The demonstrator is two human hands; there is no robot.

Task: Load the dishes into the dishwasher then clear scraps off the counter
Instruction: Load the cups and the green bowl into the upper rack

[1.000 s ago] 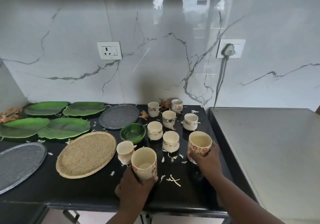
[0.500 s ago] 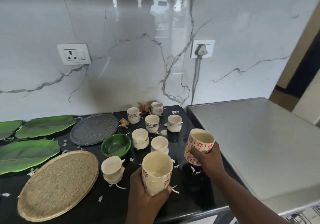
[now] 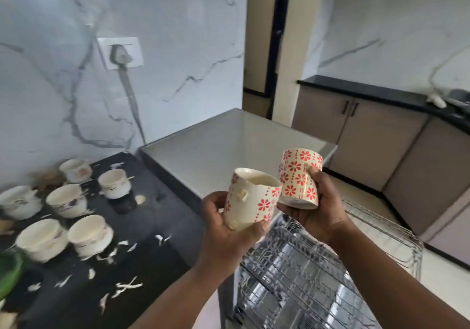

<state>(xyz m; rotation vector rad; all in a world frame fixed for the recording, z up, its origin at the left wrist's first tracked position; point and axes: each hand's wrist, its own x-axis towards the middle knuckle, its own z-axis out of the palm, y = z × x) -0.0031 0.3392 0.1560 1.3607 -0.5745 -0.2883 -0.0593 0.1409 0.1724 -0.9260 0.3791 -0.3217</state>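
My left hand grips a cream tumbler with red flower print, fingers curled round its lower wall, mouth tilted up and away from me. My right hand grips a second flowered tumbler, thumb across its front, base cupped in the palm, mouth turned away from me. The two tumblers touch or nearly touch at the rim of the left one; I cannot tell which.

Both tumblers are held off the desk, above the pulled-out wire dishwasher rack, which lies below and just right of my fingers. The dishwasher's grey top sits beyond my hands.

To the left of my left hand, the black desk carries small white cups: two nearest, two in the next row, and two farther back. Blurred; their patterns are not readable. White scraps are scattered over the desk below and left of my left wrist. A green bowl's edge shows at the far left.

On the marble wall beyond, a plug sits in a socket, its cord running down behind the dishwasher.
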